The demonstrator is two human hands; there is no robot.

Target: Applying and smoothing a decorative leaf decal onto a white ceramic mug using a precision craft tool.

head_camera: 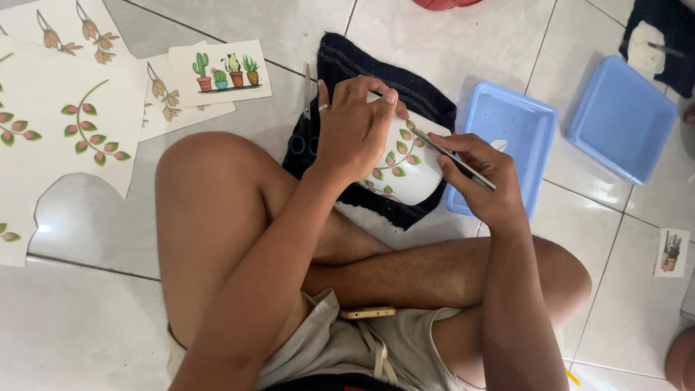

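Observation:
My left hand (355, 130) grips a white ceramic cup (409, 170) from above; the cup bears a green-and-pink leaf decal. My right hand (481, 177) holds thin metal tweezers (452, 158), whose tip touches the cup's side near the leaf decal. The cup rests over a dark cloth (376, 80) lying on the tiled floor in front of my crossed legs.
Two light blue trays (507, 123) (622, 116) lie to the right. Decal sheets with leaves (79, 123) and cacti (221, 72) lie at the upper left. Scissors (304, 137) sit by the cloth. A small cactus decal (671, 252) lies far right.

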